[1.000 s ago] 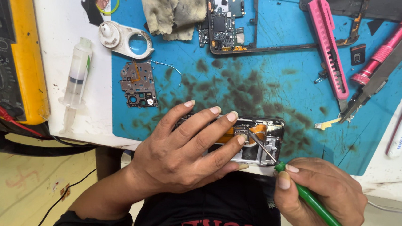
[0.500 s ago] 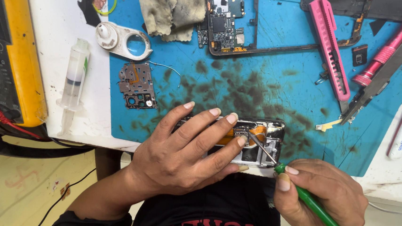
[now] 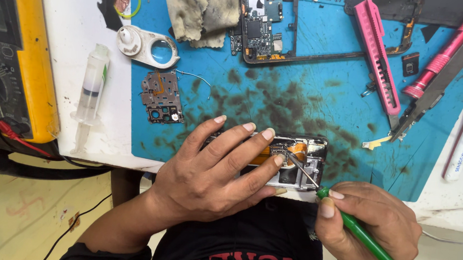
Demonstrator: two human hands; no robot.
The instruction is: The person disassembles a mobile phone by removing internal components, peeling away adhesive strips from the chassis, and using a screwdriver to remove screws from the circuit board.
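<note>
The fingers (image 3: 252, 148) of the left hand (image 3: 212, 177) lay spread flat over an opened phone (image 3: 300, 162), pressing it down at the near edge of the blue mat (image 3: 310, 97). The right hand (image 3: 369, 224) pinched a green screwdriver (image 3: 365, 240) closed between thumb and fingers, its thin metal tip touching the bare inside of the phone near the orange strip. The back was already off and the inner parts showed, so the opening looked done, while the work on the screws seemed unfinished. To the left on the mat lay a small metal plate (image 3: 161, 97), with a syringe (image 3: 90, 90) and a yellow meter (image 3: 25, 56) farther left on the table (image 3: 77, 10). Farther away sat a second stripped phone frame (image 3: 263, 23), a grey rag (image 3: 199, 8) and a pink knife (image 3: 380, 59).
</note>
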